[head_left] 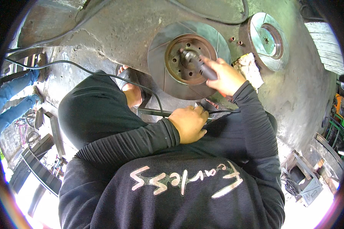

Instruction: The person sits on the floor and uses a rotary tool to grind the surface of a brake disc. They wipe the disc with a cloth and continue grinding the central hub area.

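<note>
My right hand (227,78) is closed around the dark grey body of an angle grinder (206,70). Its metal head sits over the recessed hub of a brake disc (158,63), which lies flat on the floor before me. The hub has several bolt holes, and straight grooves cross the shiny outer ring. Near my lap my left hand (187,124) is closed over the black power cord (156,98); the fingers' undersides are hidden. The cord comes in from the left and shows again beyond the fingers, towards the grinder side.
A second brake disc (257,36) lies at the far right. Between the discs are two small copper-coloured cylinders (232,39) and a crumpled stained cloth (249,70). A ribbed hose (218,19) curves along the back. Another person's blue-trousered legs (17,89) are at the left.
</note>
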### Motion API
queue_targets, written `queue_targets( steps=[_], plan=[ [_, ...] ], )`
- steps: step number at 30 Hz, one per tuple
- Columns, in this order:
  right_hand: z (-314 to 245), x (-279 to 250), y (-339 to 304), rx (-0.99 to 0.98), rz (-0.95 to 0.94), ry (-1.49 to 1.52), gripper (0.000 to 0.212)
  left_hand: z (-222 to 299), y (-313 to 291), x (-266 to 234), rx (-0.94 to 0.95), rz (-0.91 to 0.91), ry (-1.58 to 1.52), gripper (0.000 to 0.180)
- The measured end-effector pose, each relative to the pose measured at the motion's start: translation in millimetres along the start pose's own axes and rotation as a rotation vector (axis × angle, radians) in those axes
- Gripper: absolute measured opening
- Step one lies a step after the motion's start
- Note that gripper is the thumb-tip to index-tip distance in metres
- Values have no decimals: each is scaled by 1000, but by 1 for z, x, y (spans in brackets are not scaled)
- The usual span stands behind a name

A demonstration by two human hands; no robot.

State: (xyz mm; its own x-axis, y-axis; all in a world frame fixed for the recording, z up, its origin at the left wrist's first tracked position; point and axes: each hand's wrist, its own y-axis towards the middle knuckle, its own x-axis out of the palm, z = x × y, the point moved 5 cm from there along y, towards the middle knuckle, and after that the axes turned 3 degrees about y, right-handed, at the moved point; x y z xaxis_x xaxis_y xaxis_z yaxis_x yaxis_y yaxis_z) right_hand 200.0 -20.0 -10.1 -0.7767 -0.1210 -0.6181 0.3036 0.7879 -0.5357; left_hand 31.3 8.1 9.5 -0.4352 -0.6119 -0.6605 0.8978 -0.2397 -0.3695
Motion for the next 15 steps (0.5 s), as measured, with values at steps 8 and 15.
queue_targets(
  steps=[8, 15],
  plan=[
    [0, 5, -1, -22, -9, -40, 79, 0, 1, 0, 11, -12, 4, 49],
    [-4, 2, -2, 33, -64, 48, 78, 0, 2, -1, 12, -2, -5, 47]
  ],
)
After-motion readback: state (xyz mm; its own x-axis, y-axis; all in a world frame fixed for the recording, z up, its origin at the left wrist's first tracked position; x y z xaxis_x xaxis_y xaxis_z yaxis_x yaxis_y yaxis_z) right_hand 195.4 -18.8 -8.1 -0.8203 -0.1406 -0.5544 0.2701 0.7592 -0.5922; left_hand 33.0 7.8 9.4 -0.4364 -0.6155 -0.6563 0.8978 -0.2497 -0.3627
